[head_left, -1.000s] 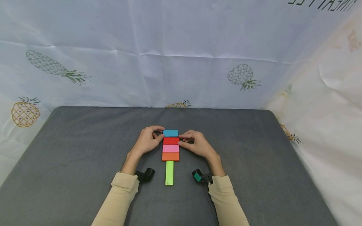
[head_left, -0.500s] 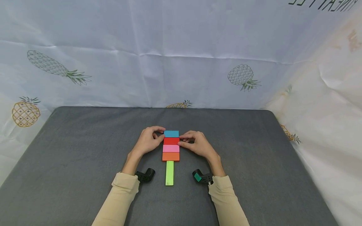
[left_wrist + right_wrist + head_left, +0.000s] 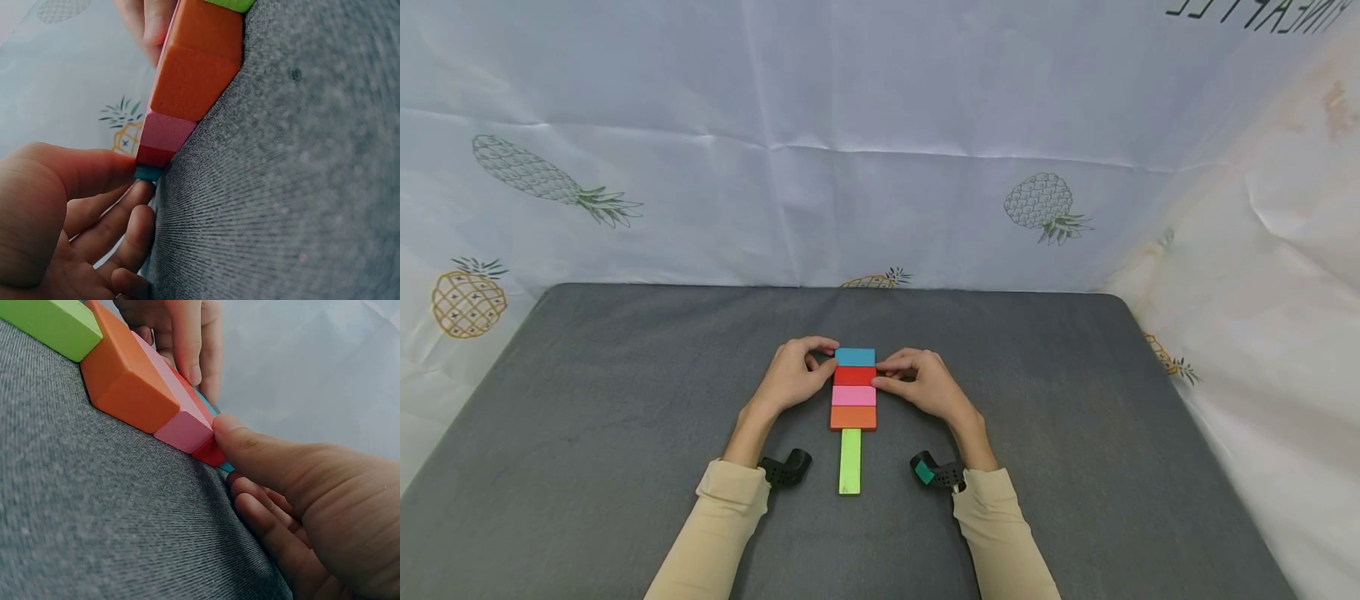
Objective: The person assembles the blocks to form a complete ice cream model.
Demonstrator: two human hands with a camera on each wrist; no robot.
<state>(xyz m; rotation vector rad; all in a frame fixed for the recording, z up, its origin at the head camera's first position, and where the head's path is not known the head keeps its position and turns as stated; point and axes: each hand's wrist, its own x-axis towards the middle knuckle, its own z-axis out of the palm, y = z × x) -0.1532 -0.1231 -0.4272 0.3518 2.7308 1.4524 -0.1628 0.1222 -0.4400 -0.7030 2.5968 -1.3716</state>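
Blocks form a column on the table, seen in the head view: a blue block [image 3: 855, 357] farthest, then a red block [image 3: 855, 377], a pink block [image 3: 853, 396] and an orange block [image 3: 853, 417]. A light green block [image 3: 850, 462] lies lengthwise below them, like a stem. My left hand [image 3: 793, 374] holds the blue block's left end with thumb and index finger. My right hand [image 3: 928, 385] has its thumb at the red block's right end and its index finger by the blue-red joint. In the right wrist view, my right thumb [image 3: 256, 447] hides part of the red block [image 3: 209, 452].
Everything lies on a dark grey cloth-covered table [image 3: 1075, 433]. A white curtain [image 3: 895, 92] with pineapple prints hangs behind it. Black wrist cameras [image 3: 786, 467] sit on both wrists, on either side of the green block.
The blue block has shifted slightly toward the red one, and the thin gap between them has closed. Both hands stay almost in place.
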